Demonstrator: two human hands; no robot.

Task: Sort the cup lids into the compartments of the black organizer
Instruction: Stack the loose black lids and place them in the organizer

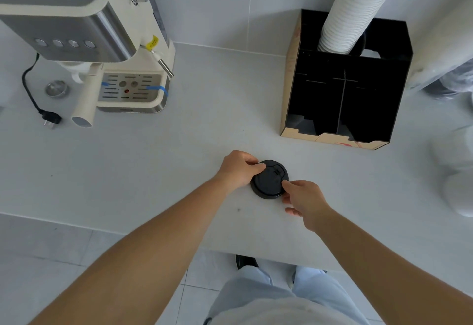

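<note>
Hands [239,169] [305,200] around black lids [268,183]

I log: espresso machine [102,30] upper left, unplugged power plug [51,119] beside it; paper cup stack [355,9] upper right.

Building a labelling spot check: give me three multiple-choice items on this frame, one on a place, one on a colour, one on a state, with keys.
1. Where is the stack of paper cups?
A. rear compartment of the black organizer
B. beside the coffee machine
C. lying on the counter

2. What colour is the cup lid?
A. white
B. black
C. clear

3. How is the lid held?
A. left hand only
B. nobody touches it
C. both hands, right hand too

Key: 1 A, the stack rises from the rear slot. 2 B, it is dark against the pale counter. 3 C, fingers from each hand's grip meet its rim.
</note>
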